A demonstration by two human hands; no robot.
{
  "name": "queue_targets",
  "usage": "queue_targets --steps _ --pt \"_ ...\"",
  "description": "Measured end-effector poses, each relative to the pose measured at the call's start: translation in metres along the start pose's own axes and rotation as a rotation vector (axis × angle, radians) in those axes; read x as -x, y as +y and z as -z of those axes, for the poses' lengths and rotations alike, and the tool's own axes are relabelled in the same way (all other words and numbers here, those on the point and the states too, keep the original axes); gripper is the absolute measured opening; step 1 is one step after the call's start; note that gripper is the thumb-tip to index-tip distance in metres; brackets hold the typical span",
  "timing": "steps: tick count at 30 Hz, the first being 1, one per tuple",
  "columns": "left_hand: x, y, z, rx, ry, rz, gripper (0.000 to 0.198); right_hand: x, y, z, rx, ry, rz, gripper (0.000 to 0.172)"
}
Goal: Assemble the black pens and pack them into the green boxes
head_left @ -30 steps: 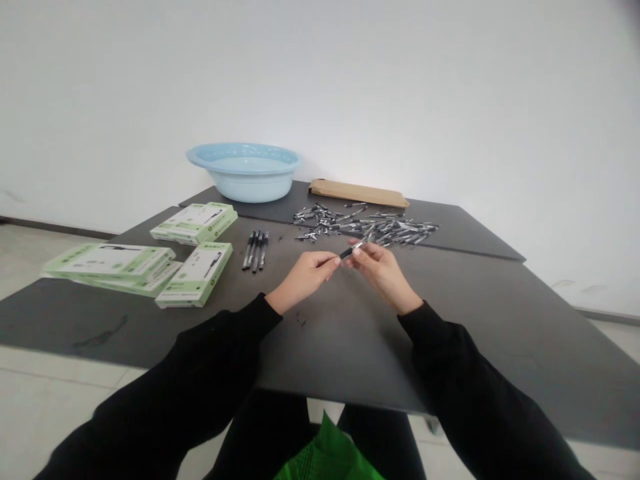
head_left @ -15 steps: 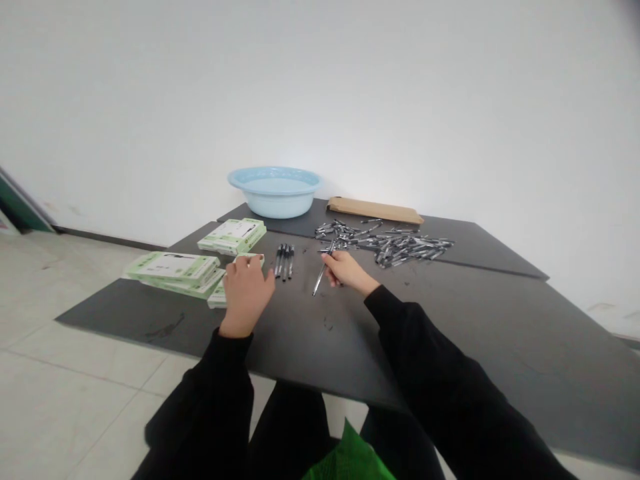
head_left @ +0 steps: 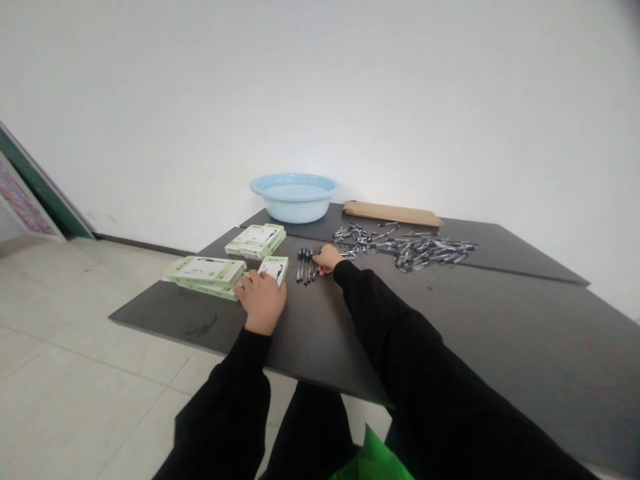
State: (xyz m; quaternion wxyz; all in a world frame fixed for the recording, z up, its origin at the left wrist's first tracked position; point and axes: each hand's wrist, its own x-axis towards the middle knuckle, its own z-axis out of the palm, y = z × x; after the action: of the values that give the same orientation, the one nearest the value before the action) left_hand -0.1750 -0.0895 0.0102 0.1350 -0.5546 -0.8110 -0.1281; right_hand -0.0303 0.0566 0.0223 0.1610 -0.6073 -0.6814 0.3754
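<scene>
Several dark-capped clear pens (head_left: 305, 265) lie side by side in a short row on the dark table. At the right end of that row is my right hand (head_left: 329, 259), its fingers closed on a pen that they largely cover. My left hand (head_left: 263, 300) rests with spread, bent fingers over the near end of a green and white box (head_left: 275, 266), left of the row. A loose heap of pens (head_left: 425, 252) spreads farther right.
Two groups of green and white boxes, one nearer (head_left: 207, 269) and one farther (head_left: 256, 239), lie on the left. A light blue basin (head_left: 297, 200) and a brown cardboard piece (head_left: 393, 213) stand along the back, near the wall.
My right hand has brought its pen left to the row from the space near the heap. My left hand still lies on the box. The camera view has shifted, moving the scene rightward.
</scene>
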Motion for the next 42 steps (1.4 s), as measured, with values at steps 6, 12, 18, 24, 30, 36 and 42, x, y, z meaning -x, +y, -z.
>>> queue_targets --steps 6,12,18,24,30,36,42 --pt "-0.002 0.011 0.0 -0.04 -0.021 -0.014 0.054 0.023 0.002 0.01 -0.023 0.034 0.075 0.025" --pt "-0.005 0.017 0.0 -0.022 -0.086 0.02 0.05 0.076 0.031 0.04 -0.028 -0.051 0.223 0.027" --pt "-0.031 0.015 0.002 0.054 -0.252 0.108 0.074 0.132 0.097 0.07 -0.265 -0.173 0.237 0.011" --pt "-0.019 0.032 0.026 0.303 -0.121 -0.114 0.067 0.156 0.156 0.089 -0.366 -0.02 0.246 0.013" --pt "0.041 0.078 0.041 1.047 -0.098 -0.376 0.075 0.178 0.141 0.107 -0.534 0.091 0.44 0.034" --pt "0.097 0.113 0.028 1.203 -0.29 -0.484 0.076 0.222 0.111 0.097 -0.506 0.107 0.663 0.043" --pt "0.118 0.125 0.047 1.268 -0.114 -0.437 0.08 0.257 0.096 0.092 -0.379 0.096 0.696 0.036"
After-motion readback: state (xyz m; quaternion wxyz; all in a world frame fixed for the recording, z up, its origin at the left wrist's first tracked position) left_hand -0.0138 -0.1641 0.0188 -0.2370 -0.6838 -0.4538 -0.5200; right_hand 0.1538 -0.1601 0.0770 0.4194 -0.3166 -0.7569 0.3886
